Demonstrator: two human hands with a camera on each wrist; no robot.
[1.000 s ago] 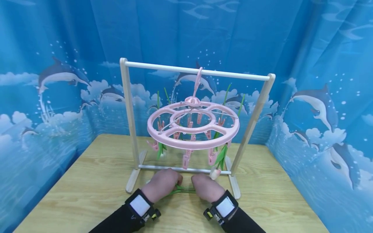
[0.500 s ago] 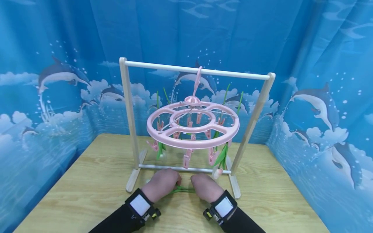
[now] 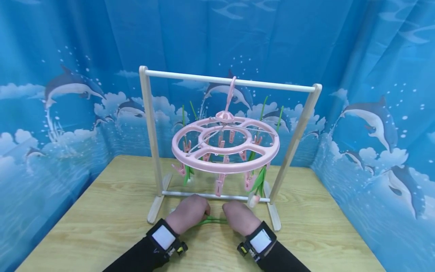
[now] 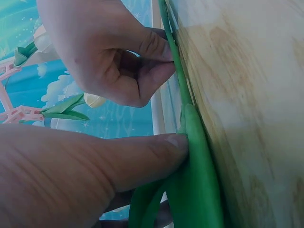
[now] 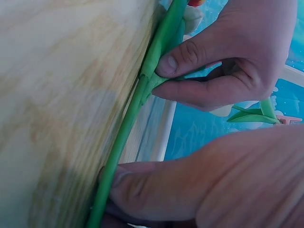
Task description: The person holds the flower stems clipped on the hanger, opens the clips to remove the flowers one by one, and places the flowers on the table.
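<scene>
Green artificial tulip stems (image 3: 217,220) lie low along the wooden table, crosswise between both hands. My left hand (image 3: 188,212) pinches them at the base of the green leaves (image 4: 197,166) with thumb and fingers. To its right, my right hand (image 3: 240,218) pinches the bare stem (image 5: 121,137) farther along. A bit of red petal (image 5: 194,2) and a whitish bloom (image 5: 192,19) peek out beyond the left hand in the right wrist view. Most of the blooms is hidden by that hand.
Behind the hands stands a wooden rack (image 3: 149,132) with white bars. From it hangs a round pink clip hanger (image 3: 204,164) with several pink clips (image 3: 219,187). Tulips hang head down from some clips, one pale tulip (image 3: 253,200) close above the right hand. Blue dolphin curtains surround the table (image 3: 85,226).
The front clip and the pale hanging tulip have shifted slightly to the right. Both hands keep their grip on the stems and stay nearly in place.
</scene>
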